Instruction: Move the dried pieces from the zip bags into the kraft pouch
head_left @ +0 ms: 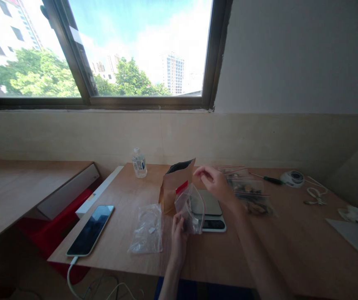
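My left hand is closed on a clear zip bag, which stands with its mouth upward near the front of the table. Small contents low in the bag are too unclear to name. Above and to the right of its mouth, my right hand has its fingers curled together in a pinch; anything between them is too small to make out. Directly behind the zip bag stands a brown paper bag with its top open and dark inside. A red strip shows between the two bags. A digital scale lies partly hidden behind the zip bag and my right hand.
To the left are a flat plastic bag, a phone on a cable, and a water bottle. Filled zip bags, a screwdriver, a dome camera and a white cable lie to the right.
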Action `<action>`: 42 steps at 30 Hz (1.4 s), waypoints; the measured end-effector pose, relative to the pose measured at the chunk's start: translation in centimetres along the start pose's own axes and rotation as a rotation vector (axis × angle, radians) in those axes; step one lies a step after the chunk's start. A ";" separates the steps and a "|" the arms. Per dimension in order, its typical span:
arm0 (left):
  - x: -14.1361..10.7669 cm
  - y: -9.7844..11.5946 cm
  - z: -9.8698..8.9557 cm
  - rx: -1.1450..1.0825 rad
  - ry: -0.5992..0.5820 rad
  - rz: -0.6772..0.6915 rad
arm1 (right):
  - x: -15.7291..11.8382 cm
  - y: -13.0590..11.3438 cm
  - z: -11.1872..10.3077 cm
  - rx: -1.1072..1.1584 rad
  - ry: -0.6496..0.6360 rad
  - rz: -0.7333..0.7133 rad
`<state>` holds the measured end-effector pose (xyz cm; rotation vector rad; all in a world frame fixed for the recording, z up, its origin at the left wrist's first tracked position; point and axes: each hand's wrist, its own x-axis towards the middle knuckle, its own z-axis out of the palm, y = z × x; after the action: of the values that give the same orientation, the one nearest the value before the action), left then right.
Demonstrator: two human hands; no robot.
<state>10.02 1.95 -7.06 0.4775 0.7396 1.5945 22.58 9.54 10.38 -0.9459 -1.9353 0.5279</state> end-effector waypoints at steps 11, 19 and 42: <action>-0.7 1.1 0.5 0.111 -0.111 0.067 | -8.6 4.4 3.9 0.190 -0.226 0.368; -0.6 2.9 1.4 0.426 -0.067 0.229 | -8.6 5.3 4.6 0.509 -0.319 0.411; -0.4 3.4 2.2 0.398 -0.086 0.148 | -8.9 6.4 5.4 0.649 -0.189 0.408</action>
<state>9.13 1.87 -3.14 0.9024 0.9788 1.5534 23.28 6.53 -1.49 -0.8707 -1.5528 1.4243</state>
